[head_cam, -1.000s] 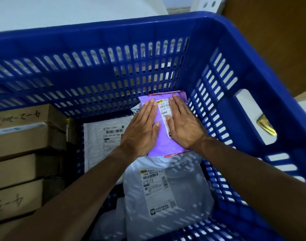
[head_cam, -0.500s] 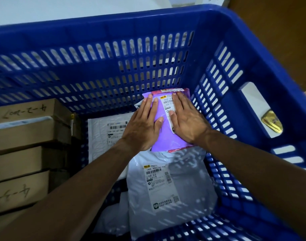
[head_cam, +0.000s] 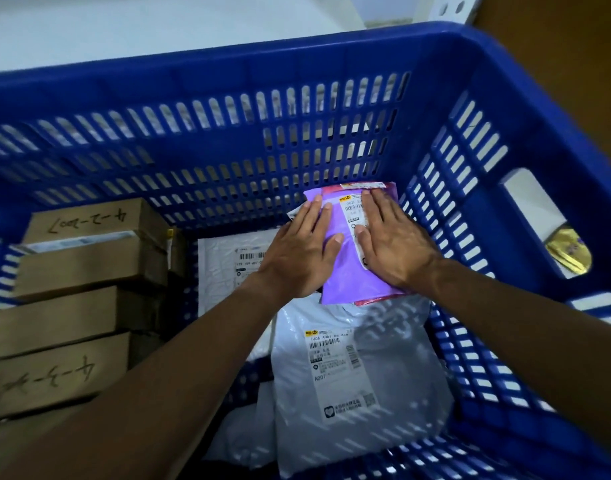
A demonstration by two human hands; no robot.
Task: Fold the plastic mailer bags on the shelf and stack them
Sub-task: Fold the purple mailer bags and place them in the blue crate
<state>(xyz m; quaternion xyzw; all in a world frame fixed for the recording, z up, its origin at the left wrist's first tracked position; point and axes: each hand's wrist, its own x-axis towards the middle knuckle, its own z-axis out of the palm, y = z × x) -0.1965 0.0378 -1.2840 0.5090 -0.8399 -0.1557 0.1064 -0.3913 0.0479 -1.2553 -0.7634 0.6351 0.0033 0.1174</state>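
A purple mailer bag (head_cam: 345,271) with a white shipping label lies in the far right corner of a blue slotted crate (head_cam: 248,67). My left hand (head_cam: 300,252) lies flat on its left side, fingers together and stretched out. My right hand (head_cam: 392,245) lies flat on its right side, partly covering the label. Neither hand grips anything. A grey mailer bag (head_cam: 363,382) with a label lies just nearer to me, its far edge under the purple one. A white mailer bag (head_cam: 224,265) lies to the left, partly under my left forearm.
Several brown cardboard boxes (head_cam: 75,306) with handwritten numbers are stacked along the crate's left side. The crate's right wall has a handle hole (head_cam: 536,216), with a gold object (head_cam: 569,249) seen through it. A wooden surface (head_cam: 557,46) stands behind the crate at the right.
Both hands stay pressed flat on the purple mailer bag. Only the view has shifted slightly; the crate's far rim sits a little lower in the picture.
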